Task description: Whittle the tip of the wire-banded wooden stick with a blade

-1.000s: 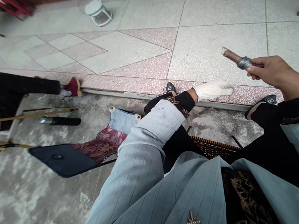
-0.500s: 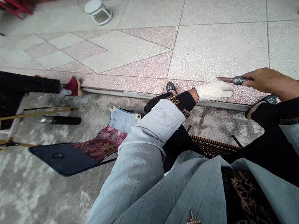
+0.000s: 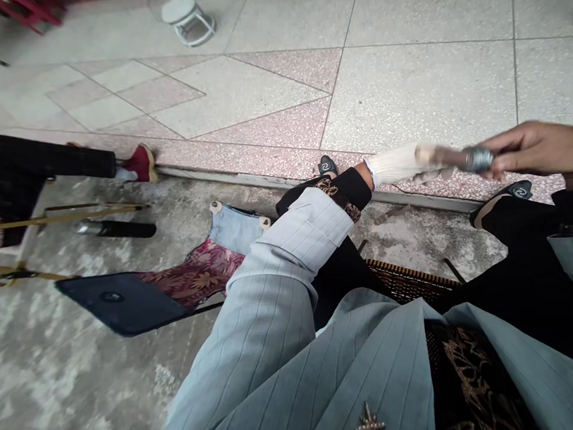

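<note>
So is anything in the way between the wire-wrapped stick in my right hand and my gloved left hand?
Nothing visible is: the pale end of the wire-wrapped stick in your right hand overlaps your gloved left hand in this view. Whether they touch, I can't tell.

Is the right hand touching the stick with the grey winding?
Touching. The head view shows the thumb and fingers of the right hand gripping the grey winding around the stick.

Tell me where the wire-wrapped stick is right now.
In the head view, the wire-wrapped stick is right of centre, gripped by the right hand, its pale end in front of the gloved left hand from the camera's viewpoint.
</note>
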Action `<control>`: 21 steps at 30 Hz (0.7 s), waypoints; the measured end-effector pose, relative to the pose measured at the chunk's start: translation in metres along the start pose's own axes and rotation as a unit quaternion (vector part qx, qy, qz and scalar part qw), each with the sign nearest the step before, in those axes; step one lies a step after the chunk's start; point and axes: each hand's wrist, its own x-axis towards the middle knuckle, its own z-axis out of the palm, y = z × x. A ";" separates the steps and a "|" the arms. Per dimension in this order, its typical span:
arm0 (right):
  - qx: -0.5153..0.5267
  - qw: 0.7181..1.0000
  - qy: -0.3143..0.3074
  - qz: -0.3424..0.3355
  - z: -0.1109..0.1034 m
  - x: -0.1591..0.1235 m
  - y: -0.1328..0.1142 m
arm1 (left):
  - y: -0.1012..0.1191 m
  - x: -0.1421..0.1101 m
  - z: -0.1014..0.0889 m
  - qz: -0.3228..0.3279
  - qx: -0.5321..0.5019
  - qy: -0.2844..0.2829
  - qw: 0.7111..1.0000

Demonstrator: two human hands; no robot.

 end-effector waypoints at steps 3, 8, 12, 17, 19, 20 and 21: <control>0.119 0.973 0.196 -0.009 0.006 -0.002 -0.003 | -0.006 0.005 -0.002 0.030 -0.031 -0.004 0.999; 0.130 0.949 0.286 0.009 0.016 0.012 0.000 | -0.002 0.003 0.004 0.004 0.033 -0.016 0.999; -0.034 0.951 0.291 0.095 0.010 0.025 0.007 | 0.002 0.000 0.007 0.006 0.096 -0.025 0.995; -0.204 0.937 0.236 0.157 0.000 0.033 0.021 | -0.005 0.002 0.004 -0.002 0.138 -0.033 0.990; -0.271 0.924 0.211 0.165 -0.001 0.036 0.029 | -0.007 0.003 0.004 0.005 0.148 -0.036 0.988; -0.301 0.919 0.195 0.162 -0.001 0.038 0.034 | -0.007 0.003 0.004 0.008 0.154 -0.036 0.987; -0.323 0.918 0.170 0.156 -0.001 0.040 0.038 | -0.006 0.002 0.004 0.011 0.161 -0.037 0.986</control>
